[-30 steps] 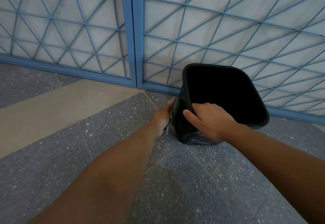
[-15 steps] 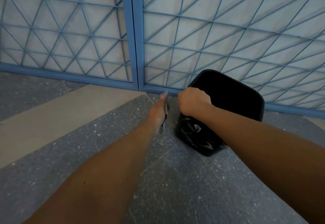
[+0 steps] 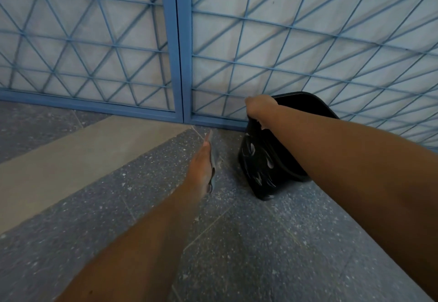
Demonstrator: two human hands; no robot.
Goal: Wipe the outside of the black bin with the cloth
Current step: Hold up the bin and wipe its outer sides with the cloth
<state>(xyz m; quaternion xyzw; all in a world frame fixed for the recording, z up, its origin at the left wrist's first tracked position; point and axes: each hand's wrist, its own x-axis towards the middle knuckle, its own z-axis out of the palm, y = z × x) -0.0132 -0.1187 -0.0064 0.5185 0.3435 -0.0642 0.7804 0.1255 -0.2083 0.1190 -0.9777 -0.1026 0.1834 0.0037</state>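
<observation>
The black bin (image 3: 263,166) stands tilted on the floor by the blue gate, its wet-streaked side facing me. My right hand (image 3: 259,108) grips the bin's upper left rim, and my forearm crosses over its opening. My left hand (image 3: 201,161) is to the left of the bin, seen edge-on with its fingers straight, a gap of floor between them. A thin grey cloth (image 3: 214,159) lies flat against its palm, facing the bin; the thumb seems to pinch it near the wrist.
A blue metal gate with diagonal bars (image 3: 180,48) and a white sheet behind it closes off the far side, right behind the bin. The floor is grey speckled stone (image 3: 237,242) with a beige strip (image 3: 71,157) on the left.
My right hand shifted from the near rim to the far left rim and tilted the bin rightwards. My left hand with the cloth came off the bin's side.
</observation>
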